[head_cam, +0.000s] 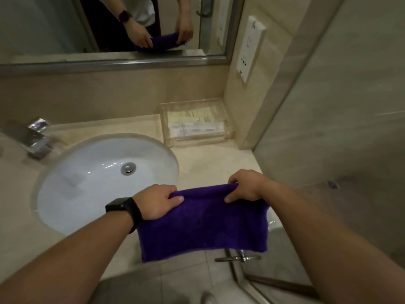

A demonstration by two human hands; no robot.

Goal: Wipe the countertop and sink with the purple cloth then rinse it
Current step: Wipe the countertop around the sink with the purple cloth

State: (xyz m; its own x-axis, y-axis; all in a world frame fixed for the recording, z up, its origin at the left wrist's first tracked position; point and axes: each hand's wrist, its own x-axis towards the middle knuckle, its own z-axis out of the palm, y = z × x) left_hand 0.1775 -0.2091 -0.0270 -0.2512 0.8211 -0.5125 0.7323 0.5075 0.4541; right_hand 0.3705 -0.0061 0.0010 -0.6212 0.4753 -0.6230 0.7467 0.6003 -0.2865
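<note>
both your hands pinch the top edge of the purple cloth (203, 224), left hand (157, 201) and right hand (245, 186), hanging it over the desk (210, 159) front beside the sink (98, 172). it looks soft, limp, light; hold the corners

- No word, brand or number is legible anywhere.
- The packets (192, 125) in the clear tray (198, 142) carry dark print, too blurred to read.
- The white wall panel (249, 49) bears small marks, too small to make out.
</note>
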